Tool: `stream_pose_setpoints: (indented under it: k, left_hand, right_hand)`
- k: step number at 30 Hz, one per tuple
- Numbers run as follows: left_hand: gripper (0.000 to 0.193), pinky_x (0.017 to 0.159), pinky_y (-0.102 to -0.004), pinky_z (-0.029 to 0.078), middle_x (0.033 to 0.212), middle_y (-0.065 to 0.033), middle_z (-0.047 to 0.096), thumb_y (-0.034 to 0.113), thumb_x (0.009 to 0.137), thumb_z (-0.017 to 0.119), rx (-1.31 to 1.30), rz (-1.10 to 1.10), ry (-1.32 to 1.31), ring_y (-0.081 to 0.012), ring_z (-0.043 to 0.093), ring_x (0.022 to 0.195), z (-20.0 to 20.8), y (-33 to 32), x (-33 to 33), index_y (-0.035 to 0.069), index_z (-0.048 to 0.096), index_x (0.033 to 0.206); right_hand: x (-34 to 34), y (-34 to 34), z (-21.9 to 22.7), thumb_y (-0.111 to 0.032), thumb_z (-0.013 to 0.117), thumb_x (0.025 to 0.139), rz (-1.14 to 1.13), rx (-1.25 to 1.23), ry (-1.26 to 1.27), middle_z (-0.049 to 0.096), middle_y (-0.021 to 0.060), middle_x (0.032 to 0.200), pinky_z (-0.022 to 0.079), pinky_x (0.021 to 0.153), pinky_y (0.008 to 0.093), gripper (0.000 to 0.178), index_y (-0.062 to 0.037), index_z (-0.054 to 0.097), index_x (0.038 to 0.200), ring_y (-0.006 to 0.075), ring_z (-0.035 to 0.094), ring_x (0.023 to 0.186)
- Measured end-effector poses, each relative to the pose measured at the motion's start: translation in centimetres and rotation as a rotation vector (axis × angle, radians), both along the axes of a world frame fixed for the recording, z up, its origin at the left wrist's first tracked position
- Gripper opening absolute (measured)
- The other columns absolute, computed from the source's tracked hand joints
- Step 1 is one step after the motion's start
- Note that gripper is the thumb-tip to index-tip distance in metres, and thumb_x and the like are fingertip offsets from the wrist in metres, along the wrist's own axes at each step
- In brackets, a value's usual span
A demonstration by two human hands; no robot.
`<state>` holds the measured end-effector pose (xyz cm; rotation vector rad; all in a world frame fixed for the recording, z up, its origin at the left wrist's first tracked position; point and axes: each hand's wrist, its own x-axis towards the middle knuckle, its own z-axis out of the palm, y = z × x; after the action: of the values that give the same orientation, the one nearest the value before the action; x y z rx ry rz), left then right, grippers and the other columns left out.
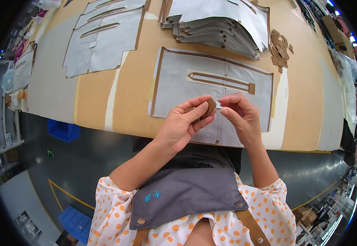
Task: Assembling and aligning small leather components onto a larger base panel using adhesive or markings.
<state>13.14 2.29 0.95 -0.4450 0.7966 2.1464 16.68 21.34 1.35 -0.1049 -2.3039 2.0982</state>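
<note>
My left hand (185,120) is closed on several small brown patches (211,105), held between thumb and fingers. Close beside it, my right hand (242,115) pinches a small white piece (219,105), perhaps backing paper; its kind is too small to tell. Both hands hover over a grey fabric panel (178,78) with brown-bound edges, lying flat at the table's front edge. A long slot framed in brown strips (215,81) crosses that panel, and one brown patch (252,88) sits at the slot's right end.
Behind the panel rises a stack of similar grey panels (219,35). Loose brown patches (280,48) lie in a pile to its right. More slotted panels (100,45) overlap at the far left. Blue bins (64,130) stand below the table's left front edge.
</note>
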Motion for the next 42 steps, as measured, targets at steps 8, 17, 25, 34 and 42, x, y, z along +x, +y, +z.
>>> stream_pose_setpoints:
  k: [8, 17, 25, 34, 42]
  left_hand:
    - [0.028, 0.092, -0.0289, 0.060, 0.113, -0.0048, 0.069, 0.010, 0.098, 0.064, 0.024, 0.013, 0.005, -0.0152, 0.068, 0.103, -0.7, -0.2, 0.6, 0.005, 0.064, 0.125]
    - [0.027, 0.091, -0.0279, 0.060, 0.113, -0.0049, 0.069, 0.010, 0.097, 0.064, -0.020, 0.035, 0.086, -0.0154, 0.068, 0.102, -0.9, -0.1, 1.7, 0.005, 0.065, 0.124]
    - [0.022, 0.098, -0.0305, 0.058, 0.112, -0.0058, 0.068, 0.009, 0.099, 0.062, 0.238, 0.054, -0.027, -0.0153, 0.067, 0.102, -1.7, 0.3, 2.1, 0.006, 0.064, 0.121]
    - [0.025, 0.098, -0.0363, 0.058, 0.111, -0.0085, 0.066, 0.022, 0.103, 0.056, 0.398, 0.111, -0.095, -0.0191, 0.067, 0.103, -1.1, 0.7, 1.8, 0.005, 0.063, 0.120]
    - [0.025, 0.080, -0.0263, 0.055, 0.099, -0.0029, 0.069, 0.019, 0.098, 0.066, 0.098, 0.062, 0.007, -0.0123, 0.066, 0.091, -1.0, -0.9, 0.4, 0.005, 0.065, 0.119]
  right_hand:
    - [0.6, -1.0, -0.4, -0.009, 0.072, 0.092, 0.023, -0.093, -0.073, 0.065, 0.0036, 0.099, 0.051, 0.082, 0.0258, 0.015, -0.0021, 0.071, 0.105, 0.0119, 0.065, 0.089]
    - [1.4, -1.5, 0.4, -0.005, 0.070, 0.090, -0.007, 0.112, 0.056, 0.066, 0.0060, 0.095, 0.051, 0.076, 0.0261, 0.014, -0.0014, 0.072, 0.103, 0.0124, 0.063, 0.082]
    - [2.2, -2.4, 1.2, -0.002, 0.066, 0.088, -0.145, 0.363, 0.231, 0.062, 0.0078, 0.090, 0.049, 0.070, 0.0262, 0.008, 0.0001, 0.065, 0.096, 0.0141, 0.059, 0.075]
    - [2.4, -2.3, 0.4, -0.005, 0.065, 0.093, -0.192, 0.158, 0.180, 0.061, 0.0059, 0.093, 0.049, 0.072, 0.0254, 0.010, 0.0014, 0.064, 0.099, 0.0110, 0.058, 0.076]
    - [2.1, -1.7, 0.6, -0.008, 0.065, 0.094, -0.162, 0.052, -0.066, 0.061, 0.0031, 0.090, 0.048, 0.071, 0.0246, 0.009, 0.0002, 0.064, 0.099, 0.0083, 0.057, 0.076]
